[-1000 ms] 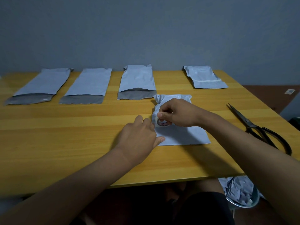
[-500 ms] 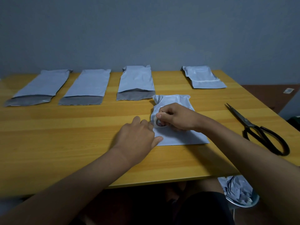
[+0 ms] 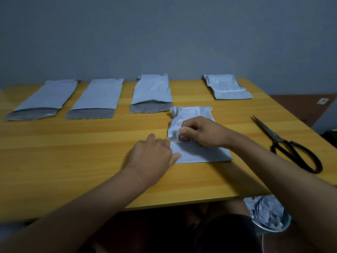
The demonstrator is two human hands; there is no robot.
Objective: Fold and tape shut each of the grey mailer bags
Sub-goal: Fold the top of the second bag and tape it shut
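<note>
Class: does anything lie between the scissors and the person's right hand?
Nothing visible does. Only bare table lies between the scissors and the right hand, which holds the tape roll on the bag.

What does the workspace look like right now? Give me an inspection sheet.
Surface: wooden table, bare in front.
Job's things: folded mailer under both hands; three open mailers in the back row; one taped mailer back right; tape roll on the folded mailer.
Clutter: scissors lying at right, blades closed.
Hands: left hand presses the mailer's left edge, fingers straight; right hand grips the tape roll.
Cables: nothing seen.
Surroundings: grey wall; bin of crumpled scraps below the table's right edge.
</note>
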